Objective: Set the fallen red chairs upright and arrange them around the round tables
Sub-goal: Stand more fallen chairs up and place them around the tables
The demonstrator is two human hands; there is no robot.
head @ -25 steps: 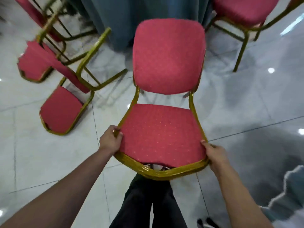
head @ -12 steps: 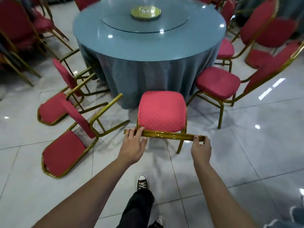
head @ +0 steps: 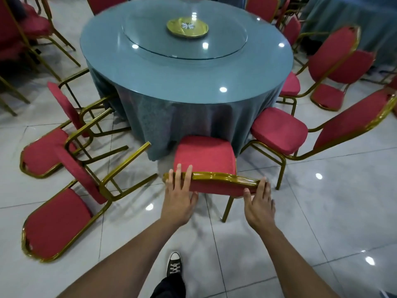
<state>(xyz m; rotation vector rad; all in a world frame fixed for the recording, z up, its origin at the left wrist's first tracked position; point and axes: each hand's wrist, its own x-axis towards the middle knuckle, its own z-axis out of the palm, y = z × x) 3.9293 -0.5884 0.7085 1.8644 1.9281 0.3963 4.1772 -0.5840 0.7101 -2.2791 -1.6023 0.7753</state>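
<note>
The upright chair (head: 205, 158) stands on its legs at the near edge of the round bench (head: 187, 67), its seat just touching the hanging blue cloth. Half a second ago it stood a little away from the bench; now it is pushed closer in. The left hand (head: 179, 198) rests on the gold top rail of the chair back, with straight fingers (head: 189, 173) lying over the rail, no longer curled round it. The right hand (head: 258, 204) is at the right end of the same rail, its fingers nearly straight and relaxed, touching the rail but not gripping it; before, this hand pinched the rail.

Left of the bench, two fallen chairs lie on their backs on the floor (head: 322, 211): the nearer fallen chair (head: 58, 222) and the farther fallen chair (head: 43, 151), both in the same places as before. Right of the bench, another chair (head: 279, 130) stands upright with its seat toward the cloth. A gold plate (head: 187, 26) sits in the middle of the bench.
</note>
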